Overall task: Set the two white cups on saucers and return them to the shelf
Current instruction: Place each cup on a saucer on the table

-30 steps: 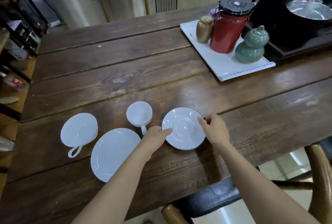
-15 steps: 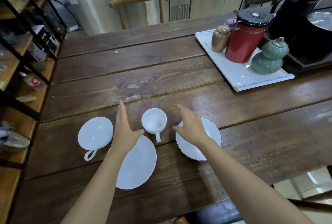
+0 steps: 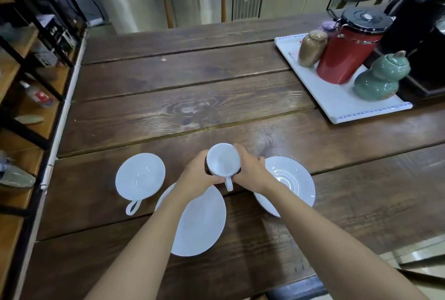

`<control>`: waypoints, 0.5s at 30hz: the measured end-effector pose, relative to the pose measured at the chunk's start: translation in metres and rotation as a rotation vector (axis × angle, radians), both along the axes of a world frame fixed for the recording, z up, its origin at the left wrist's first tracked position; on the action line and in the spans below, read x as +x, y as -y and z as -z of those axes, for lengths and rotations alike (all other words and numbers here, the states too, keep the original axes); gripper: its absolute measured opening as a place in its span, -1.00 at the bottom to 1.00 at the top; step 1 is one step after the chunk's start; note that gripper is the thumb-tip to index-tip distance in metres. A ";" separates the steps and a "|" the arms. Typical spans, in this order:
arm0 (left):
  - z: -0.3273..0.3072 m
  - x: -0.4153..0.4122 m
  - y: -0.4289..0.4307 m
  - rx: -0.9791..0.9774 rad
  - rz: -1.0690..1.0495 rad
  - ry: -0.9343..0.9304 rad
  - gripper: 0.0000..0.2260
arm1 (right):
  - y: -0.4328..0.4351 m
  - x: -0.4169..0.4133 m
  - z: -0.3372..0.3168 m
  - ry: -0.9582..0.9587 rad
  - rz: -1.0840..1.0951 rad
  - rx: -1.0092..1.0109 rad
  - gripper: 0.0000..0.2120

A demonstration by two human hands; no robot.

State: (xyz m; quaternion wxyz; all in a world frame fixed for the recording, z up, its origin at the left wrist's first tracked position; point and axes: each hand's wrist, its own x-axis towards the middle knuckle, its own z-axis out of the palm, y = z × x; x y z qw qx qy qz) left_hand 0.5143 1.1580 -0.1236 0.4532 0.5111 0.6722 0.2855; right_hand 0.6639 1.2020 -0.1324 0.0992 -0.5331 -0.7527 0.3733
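Note:
A small white cup (image 3: 222, 160) stands between my two hands, handle pointing toward me. My left hand (image 3: 197, 175) wraps its left side and my right hand (image 3: 250, 172) wraps its right side. To the right lies a white saucer (image 3: 292, 180) with a dark rim, partly under my right wrist. A plain white saucer (image 3: 199, 222) lies in front of the cup, partly beneath my left forearm. A wider white cup (image 3: 139, 175) sits on the wooden table (image 3: 192, 97) to the left, handle toward me.
A shelf unit (image 3: 29, 63) with black frame and wooden boards runs along the table's left side. A white tray (image 3: 337, 97) at the right holds a red canister (image 3: 349, 46), a brown jar and a green gourd jar. A wooden chair stands at the far side.
Both hands have closed in from either side onto the small cup. Earlier they rested on the right saucer, then hovered beside the cup. The camera has shifted left.

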 end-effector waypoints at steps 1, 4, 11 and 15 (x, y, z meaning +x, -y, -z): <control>0.000 0.001 -0.002 0.012 -0.002 0.002 -0.46 | 0.000 -0.001 -0.004 -0.029 0.016 -0.021 -0.45; -0.009 0.004 -0.007 0.043 0.028 0.010 -0.43 | -0.002 0.005 -0.021 -0.196 0.057 -0.049 -0.51; -0.026 0.039 -0.017 0.067 0.131 0.012 -0.37 | 0.014 0.059 -0.057 -0.360 0.148 -0.099 -0.41; -0.022 0.067 -0.012 0.047 0.223 0.017 -0.38 | 0.030 0.086 -0.051 -0.294 0.250 -0.116 -0.40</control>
